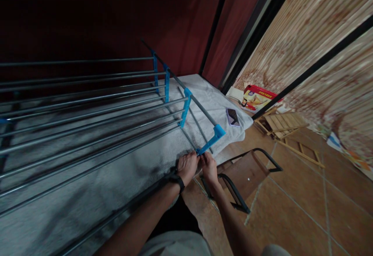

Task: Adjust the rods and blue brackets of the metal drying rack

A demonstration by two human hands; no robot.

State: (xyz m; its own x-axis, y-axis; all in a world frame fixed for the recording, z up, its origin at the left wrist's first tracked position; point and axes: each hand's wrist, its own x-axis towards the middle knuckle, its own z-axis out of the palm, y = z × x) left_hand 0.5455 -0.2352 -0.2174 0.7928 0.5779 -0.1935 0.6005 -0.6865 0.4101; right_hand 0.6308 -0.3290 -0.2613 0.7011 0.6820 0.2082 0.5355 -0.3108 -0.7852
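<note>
The rack [116, 118] stretched over the grey cloth [215, 92]; at the cloth's near right corner, the left hand [187, 165] and right hand [209, 165] pinched the lower end of its blue bracket [210, 142].

We saw a rack [116, 119] of slim grey rods [87, 172] — nearly parallel, joined by blue brackets [185, 108] — spread above a pale cloth [210, 92], its blue end piece [214, 138] slanting down from the side tube [204, 109].
</note>
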